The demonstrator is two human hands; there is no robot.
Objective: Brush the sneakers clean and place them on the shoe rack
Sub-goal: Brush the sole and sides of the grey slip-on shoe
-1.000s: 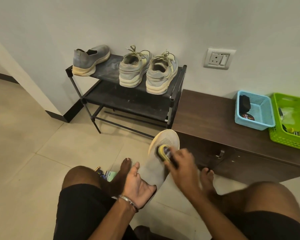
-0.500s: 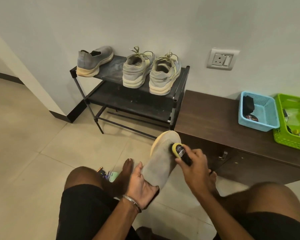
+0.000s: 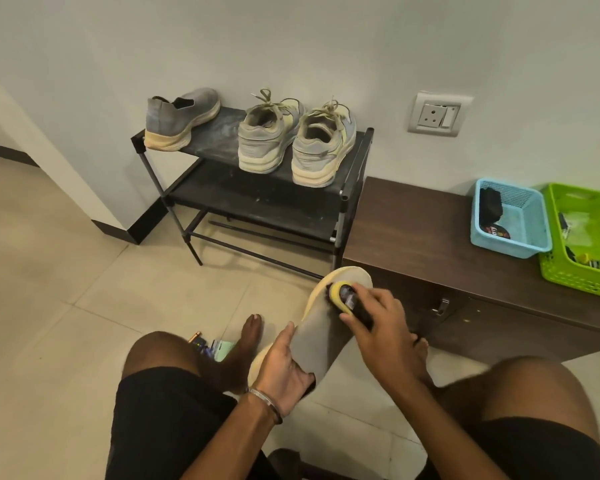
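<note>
Left hand (image 3: 284, 374) grips grey sneaker (image 3: 321, 336) heel; right hand (image 3: 378, 320) grips brush (image 3: 345, 297), bristles hidden against toe.

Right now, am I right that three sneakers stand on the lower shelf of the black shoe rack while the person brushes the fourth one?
Not quite: the head view shows the three sneakers on the top shelf of the black shoe rack; the lower shelf is bare. The rest holds: the right hand works the brush on the fourth sneaker, held by the left hand.
</note>
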